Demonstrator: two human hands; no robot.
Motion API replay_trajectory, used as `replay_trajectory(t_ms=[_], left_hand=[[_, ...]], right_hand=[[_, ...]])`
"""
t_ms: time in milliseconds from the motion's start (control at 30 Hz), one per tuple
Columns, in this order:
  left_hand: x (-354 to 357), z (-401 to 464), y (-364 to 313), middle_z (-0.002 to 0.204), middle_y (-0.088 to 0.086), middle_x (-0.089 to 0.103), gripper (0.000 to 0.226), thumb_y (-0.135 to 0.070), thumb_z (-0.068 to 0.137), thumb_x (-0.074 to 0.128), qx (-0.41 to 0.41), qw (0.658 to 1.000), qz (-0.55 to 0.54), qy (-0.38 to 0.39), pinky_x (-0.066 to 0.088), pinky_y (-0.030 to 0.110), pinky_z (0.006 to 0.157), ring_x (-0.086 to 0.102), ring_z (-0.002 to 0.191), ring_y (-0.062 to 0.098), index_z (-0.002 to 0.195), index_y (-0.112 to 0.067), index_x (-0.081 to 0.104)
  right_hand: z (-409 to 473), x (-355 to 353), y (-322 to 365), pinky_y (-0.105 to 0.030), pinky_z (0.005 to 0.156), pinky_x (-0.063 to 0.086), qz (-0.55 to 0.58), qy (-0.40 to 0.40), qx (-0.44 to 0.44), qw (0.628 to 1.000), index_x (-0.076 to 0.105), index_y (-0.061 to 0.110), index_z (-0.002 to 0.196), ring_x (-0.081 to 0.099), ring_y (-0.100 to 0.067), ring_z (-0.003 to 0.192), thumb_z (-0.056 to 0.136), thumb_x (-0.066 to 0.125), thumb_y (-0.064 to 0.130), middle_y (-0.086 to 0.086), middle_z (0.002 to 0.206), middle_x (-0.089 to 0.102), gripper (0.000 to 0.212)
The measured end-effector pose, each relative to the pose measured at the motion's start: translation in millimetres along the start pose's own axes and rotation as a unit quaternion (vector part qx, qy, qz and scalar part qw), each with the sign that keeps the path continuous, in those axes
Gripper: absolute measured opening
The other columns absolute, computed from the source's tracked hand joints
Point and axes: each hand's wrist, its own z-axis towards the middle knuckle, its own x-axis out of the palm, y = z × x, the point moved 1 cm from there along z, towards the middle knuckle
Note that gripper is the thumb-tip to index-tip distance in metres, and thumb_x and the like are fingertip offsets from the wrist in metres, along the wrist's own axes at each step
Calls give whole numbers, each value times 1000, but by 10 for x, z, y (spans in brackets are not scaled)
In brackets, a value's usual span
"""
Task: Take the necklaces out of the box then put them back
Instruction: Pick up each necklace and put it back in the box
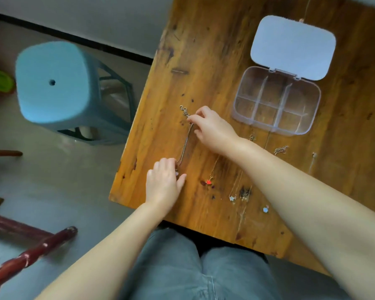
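A clear plastic box point(276, 100) with empty compartments lies open on the wooden table point(214, 50), its lid point(292, 47) flat behind it. A silver chain necklace point(186, 142) is stretched along the table's left side. My right hand point(211, 128) pinches its far end by the clasp. My left hand point(164, 182) holds its near end. Other necklaces lie spread to the right: one with a red pendant point(208, 182), one with a pale blue pendant point(232, 198), another with a blue pendant point(265, 210), and a thin chain point(280, 150).
A blue plastic stool point(52, 87) stands on the floor left of the table. Dark red wooden furniture legs point(30, 256) lie at lower left. My knees in grey trousers point(193, 267) are under the table's near edge.
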Motion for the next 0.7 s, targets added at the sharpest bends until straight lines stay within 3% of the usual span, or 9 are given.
replay_trajectory(t_ms=[200, 333, 433, 533, 600, 700], left_hand=[[46, 32, 33, 94, 8, 57, 14, -24, 91, 54, 34, 999, -2, -6, 46, 39, 72, 52, 84, 25, 95, -11, 58], [10, 58, 104, 91, 5, 59, 14, -23, 91, 52, 69, 998, 2, -4, 46, 38, 74, 54, 84, 22, 90, -13, 61], [-98, 119, 94, 88, 2, 59, 10, -20, 90, 54, 48, 993, -111, -1, 49, 34, 74, 53, 82, 17, 85, -13, 59], [-357, 253, -47, 83, -5, 64, 8, -19, 89, 57, -30, 947, -320, -2, 53, 23, 69, 60, 78, 8, 81, -18, 56], [-600, 363, -208, 81, -3, 68, 7, -18, 90, 57, -41, 908, -416, -5, 54, 21, 71, 65, 77, 6, 83, -16, 57], [-977, 525, -503, 78, 0, 71, 9, -15, 91, 57, 14, 866, -499, 11, 56, 24, 72, 68, 77, 12, 89, -6, 58]], right_hand=[[135, 94, 16, -37, 70, 30, -174, 24, -96, 980, 53, 7, 109, 49, -34, 96, 95, 47, 16, -15, 108, 53, 18], [37, 111, 18, -38, 73, 34, -172, 35, -87, 981, 52, 7, 105, 50, -33, 98, 98, 40, 15, -13, 107, 53, 16], [-62, 27, -8, -39, 83, 41, -18, -1, -28, 999, 51, 8, 99, 48, -28, 100, 97, 43, 15, -13, 109, 51, 11], [-167, -153, -44, -27, 94, 36, 197, -52, 48, 978, 47, 13, 91, 47, -16, 112, 98, 42, 15, -8, 123, 52, 9], [-225, -280, -63, -23, 94, 35, 327, -48, 100, 939, 47, 13, 93, 50, -8, 111, 100, 39, 19, 0, 124, 57, 12], [-293, -447, -57, -18, 82, 49, 561, -32, 108, 820, 43, 11, 90, 66, -10, 93, 102, 33, 14, -6, 102, 68, 15]])
